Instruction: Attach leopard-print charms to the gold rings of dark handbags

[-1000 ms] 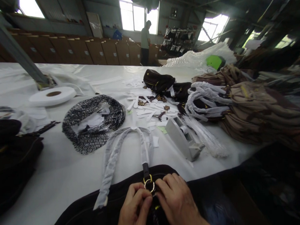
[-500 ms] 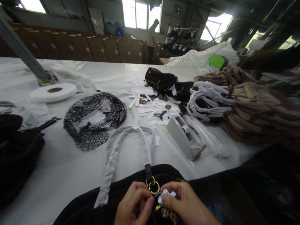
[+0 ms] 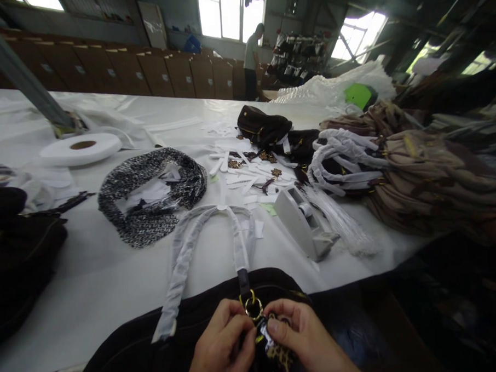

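Observation:
A dark handbag lies at the table's near edge, its handles wrapped in white paper and standing up. A gold ring hangs from a handle tab. My left hand is closed in a pinch just left of the ring; what its fingertips hold is hidden. Right of the ring, the thumb and fingers of my right hand are closed on a leopard-print charm with a shiny upper part. The charm hangs against the dark bag.
Beyond the bag are a grey tape dispenser, clear plastic fasteners, and a black-and-white patterned bundle. Brown bags are piled right. A white roll lies left. A person stands by cartons.
The view has shifted slightly. Both hands stay beside the ring, and the charm's upper part, bright white before, now shows darker as it turns in my right fingers.

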Action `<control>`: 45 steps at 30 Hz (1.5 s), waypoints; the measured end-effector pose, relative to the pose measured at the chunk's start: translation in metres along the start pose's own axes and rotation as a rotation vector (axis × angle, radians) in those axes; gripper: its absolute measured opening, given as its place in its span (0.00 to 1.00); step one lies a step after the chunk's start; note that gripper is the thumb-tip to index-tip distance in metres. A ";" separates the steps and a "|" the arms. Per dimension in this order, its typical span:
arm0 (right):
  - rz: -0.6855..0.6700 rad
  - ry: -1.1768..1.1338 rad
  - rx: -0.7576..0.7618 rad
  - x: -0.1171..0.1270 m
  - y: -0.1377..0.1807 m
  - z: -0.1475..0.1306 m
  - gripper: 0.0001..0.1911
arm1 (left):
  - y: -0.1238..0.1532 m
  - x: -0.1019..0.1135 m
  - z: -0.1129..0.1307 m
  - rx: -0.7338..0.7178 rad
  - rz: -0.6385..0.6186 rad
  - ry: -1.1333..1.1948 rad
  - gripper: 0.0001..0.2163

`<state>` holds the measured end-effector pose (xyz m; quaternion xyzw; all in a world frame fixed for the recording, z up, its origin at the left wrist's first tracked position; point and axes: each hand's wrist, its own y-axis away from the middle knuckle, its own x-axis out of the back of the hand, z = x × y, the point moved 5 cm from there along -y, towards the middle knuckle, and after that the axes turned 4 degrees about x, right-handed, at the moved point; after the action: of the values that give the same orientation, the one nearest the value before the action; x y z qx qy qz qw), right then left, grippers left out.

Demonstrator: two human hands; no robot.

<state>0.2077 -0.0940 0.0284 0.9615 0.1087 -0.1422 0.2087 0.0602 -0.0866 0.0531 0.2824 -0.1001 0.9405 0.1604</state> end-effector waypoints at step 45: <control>0.270 0.787 0.305 -0.019 0.000 -0.020 0.11 | -0.001 -0.016 -0.038 0.554 0.188 0.502 0.18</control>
<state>0.1945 -0.0882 0.0515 0.9677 0.0310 0.2489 0.0238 0.0537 -0.0794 0.0132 0.0655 0.1750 0.9823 0.0108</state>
